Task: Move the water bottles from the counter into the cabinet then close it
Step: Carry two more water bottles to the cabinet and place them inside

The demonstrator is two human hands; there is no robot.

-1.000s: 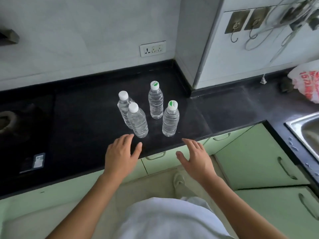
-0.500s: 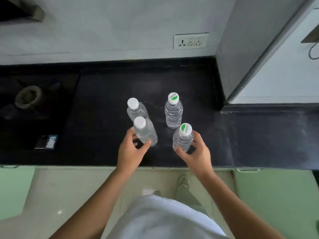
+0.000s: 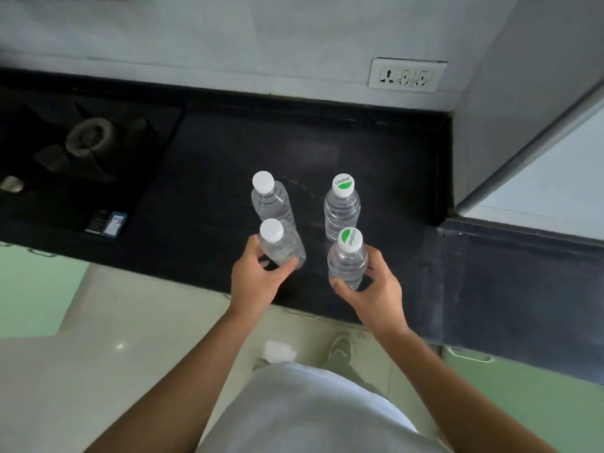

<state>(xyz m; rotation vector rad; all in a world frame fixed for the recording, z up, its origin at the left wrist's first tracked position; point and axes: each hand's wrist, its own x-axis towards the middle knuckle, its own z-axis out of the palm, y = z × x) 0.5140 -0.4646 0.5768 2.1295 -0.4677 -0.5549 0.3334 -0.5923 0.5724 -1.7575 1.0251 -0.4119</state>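
Observation:
Several clear water bottles stand upright on the black counter (image 3: 327, 142). My left hand (image 3: 258, 282) is wrapped around the near-left bottle (image 3: 281, 245), which has a plain white cap. My right hand (image 3: 376, 292) grips the near-right bottle (image 3: 347, 259), whose cap has a green mark. Behind them stand a far-left white-capped bottle (image 3: 269, 197) and a far-right green-marked bottle (image 3: 342, 207), both untouched. Pale green cabinet fronts (image 3: 539, 387) run below the counter edge; no open cabinet shows.
A gas stove burner (image 3: 88, 138) sits at the counter's left, with a small dark box (image 3: 108, 223) near its front. A wall socket (image 3: 405, 75) is at the back right. A grey pillar (image 3: 523, 76) closes the right side.
Both hands moved forward from the counter's front edge and closed around the two near bottles. The camera view swung left and more downward.

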